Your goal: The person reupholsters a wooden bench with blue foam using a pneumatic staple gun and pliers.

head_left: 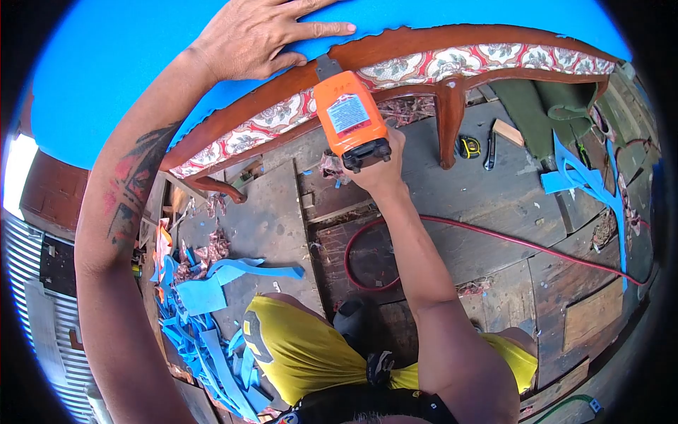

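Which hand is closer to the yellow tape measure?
Right. The right hand, gripping the orange stapler, is a short way from the tape measure; the left hand presses blue foam much farther off.

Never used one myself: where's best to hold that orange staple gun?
By the handle at its lower end, coming from below, as the right hand does. The orange staple gun has its narrow nose set against the wooden rail above, so only the handle end is free.

I saw a worn plank floor point(487, 201). Blue foam scraps point(201, 297), a red hose point(537, 249) and a tape measure point(467, 147) lay there.
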Tool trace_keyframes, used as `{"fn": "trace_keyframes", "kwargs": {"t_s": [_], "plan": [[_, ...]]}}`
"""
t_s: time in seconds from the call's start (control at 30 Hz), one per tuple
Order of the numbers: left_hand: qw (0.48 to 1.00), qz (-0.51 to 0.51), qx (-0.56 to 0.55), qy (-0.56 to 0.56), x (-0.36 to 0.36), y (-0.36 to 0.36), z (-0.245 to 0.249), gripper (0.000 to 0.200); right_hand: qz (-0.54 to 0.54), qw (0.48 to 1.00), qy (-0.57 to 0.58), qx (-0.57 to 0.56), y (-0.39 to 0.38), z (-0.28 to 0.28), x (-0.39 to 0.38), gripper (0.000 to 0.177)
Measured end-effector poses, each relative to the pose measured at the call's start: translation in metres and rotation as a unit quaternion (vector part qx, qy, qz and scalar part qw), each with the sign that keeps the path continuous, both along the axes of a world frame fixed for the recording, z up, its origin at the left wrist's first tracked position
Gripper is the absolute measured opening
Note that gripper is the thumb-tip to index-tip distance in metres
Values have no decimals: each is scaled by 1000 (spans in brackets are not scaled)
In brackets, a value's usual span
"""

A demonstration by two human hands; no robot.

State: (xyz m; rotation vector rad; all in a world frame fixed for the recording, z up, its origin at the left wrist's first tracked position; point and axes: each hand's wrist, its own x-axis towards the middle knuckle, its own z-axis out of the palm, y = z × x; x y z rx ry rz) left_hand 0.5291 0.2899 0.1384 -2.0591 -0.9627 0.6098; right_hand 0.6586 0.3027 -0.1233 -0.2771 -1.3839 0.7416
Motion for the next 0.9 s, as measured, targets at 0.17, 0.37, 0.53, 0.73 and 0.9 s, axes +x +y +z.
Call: {"fn": "trace_keyframes", "kwargs": {"t_s": [0.17, 0.37, 0.53, 0.73, 0.9], "plan": [[1000, 11, -7, 1, 3, -1, 3, 73, -32, 999, -17, 10, -3, 6, -2, 43], [1000, 1, 1, -5, -1, 2, -1, 78, -22, 999, -13, 21, 1, 0, -7, 38], [1000, -3, 5, 1, 1, 1, -1, 80, -39, 998, -36, 40, 3, 0, -10, 32], [1000, 3, 15, 18, -1, 2, -2, 83, -46, 998, -37, 24, 2, 8, -14, 32], [1000, 8, -4, 16, 1, -6, 1, 84, -78, 996, -23, 41, -4, 10, -11, 34]]}}
